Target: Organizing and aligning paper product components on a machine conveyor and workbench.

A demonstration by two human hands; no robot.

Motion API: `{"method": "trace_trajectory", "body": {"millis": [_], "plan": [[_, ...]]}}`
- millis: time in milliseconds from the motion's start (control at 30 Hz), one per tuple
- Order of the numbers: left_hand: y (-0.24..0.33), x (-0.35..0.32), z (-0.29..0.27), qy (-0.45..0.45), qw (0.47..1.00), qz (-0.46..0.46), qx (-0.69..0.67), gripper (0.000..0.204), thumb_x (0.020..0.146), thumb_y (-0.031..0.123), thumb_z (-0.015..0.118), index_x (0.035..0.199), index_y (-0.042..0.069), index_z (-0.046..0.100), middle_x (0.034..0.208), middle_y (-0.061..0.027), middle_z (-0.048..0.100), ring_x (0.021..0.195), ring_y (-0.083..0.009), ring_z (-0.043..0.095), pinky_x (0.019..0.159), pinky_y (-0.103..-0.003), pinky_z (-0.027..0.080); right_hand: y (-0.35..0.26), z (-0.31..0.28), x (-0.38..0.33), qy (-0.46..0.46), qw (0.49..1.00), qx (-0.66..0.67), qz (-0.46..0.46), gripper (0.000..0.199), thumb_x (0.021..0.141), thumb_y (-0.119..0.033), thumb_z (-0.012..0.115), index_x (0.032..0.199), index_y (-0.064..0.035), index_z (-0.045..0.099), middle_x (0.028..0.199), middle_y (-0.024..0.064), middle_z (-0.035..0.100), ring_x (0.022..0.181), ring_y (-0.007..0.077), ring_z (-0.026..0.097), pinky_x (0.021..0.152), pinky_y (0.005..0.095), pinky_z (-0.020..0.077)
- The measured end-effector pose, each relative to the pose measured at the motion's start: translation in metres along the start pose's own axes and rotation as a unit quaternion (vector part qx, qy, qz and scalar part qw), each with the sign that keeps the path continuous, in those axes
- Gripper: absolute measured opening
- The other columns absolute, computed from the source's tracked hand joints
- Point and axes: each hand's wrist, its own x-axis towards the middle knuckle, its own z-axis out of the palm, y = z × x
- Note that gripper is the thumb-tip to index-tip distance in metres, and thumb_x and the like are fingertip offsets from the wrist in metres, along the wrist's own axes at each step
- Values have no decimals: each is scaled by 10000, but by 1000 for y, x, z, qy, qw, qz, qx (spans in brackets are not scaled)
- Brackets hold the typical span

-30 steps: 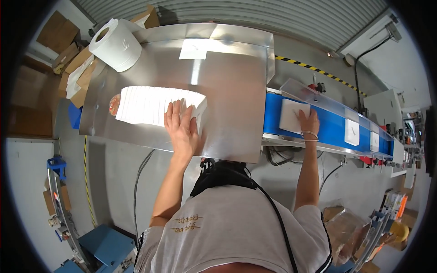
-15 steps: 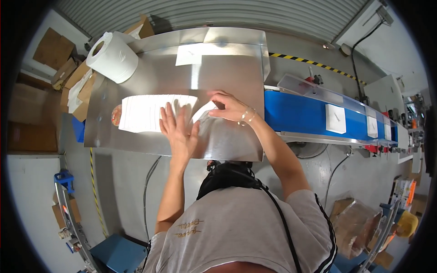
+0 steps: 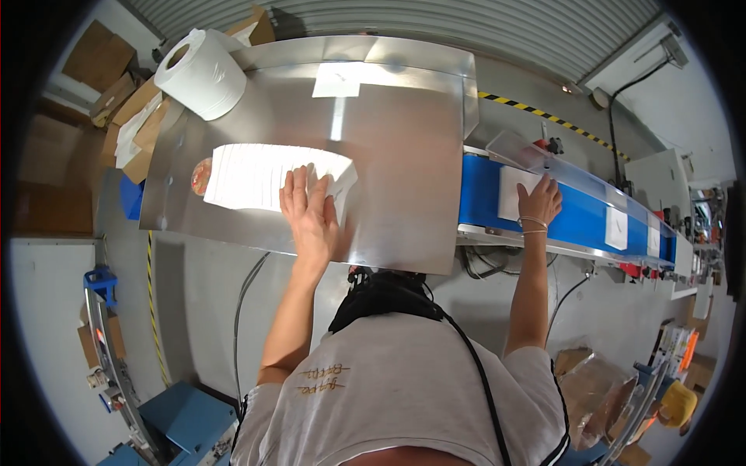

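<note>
Left hand (image 3: 311, 208) spread flat on white sheet stack (image 3: 256, 177) — steel surface (image 3: 404, 155). Right hand (image 3: 538, 200) open, pressing white sheet (image 3: 513, 190) on blue belt (image 3: 575, 221).

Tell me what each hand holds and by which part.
Nothing is gripped. The left hand lies flat on the right end of the fanned white sheet stack; the right hand presses flat on a white sheet on the blue conveyor belt.

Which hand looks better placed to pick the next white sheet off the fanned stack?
Left, probably. The left hand already lies flat on the fanned stack of white sheets on the metal table, while the right hand is off on a sheet on the blue conveyor belt.
</note>
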Motion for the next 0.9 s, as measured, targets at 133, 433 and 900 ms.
{"method": "trace_trajectory", "body": {"millis": [133,433,900], "plan": [[2,0,-4,-11,1000,-10,7,350,760,-18,598,1087,98,649,1392,-169,415,1345,-392,278,1093,-532,174,-87,-27,-8,-214,827,461,-242,491,768,-215,726,1208,-86,550,1155,131,598,1073,298,567,919,388,447],[4,11,-15,-41,999,0,18,440,793,134,676,1218,103,566,1445,-228,313,1356,-430,232,1082,-542,186,-220,-54,-25,-380,599,580,-401,493,797,-207,696,1230,-55,516,1276,107,513,1143,225,494,947,329,413],[-22,3,-4,8,1000,12,22,329,807,23,617,1132,70,630,1348,-151,466,1303,-365,357,1080,-527,224,4,11,4,-174,974,130,70,493,787,-442,673,1050,-34,588,961,187,650,896,373,616,774,418,484]]}}
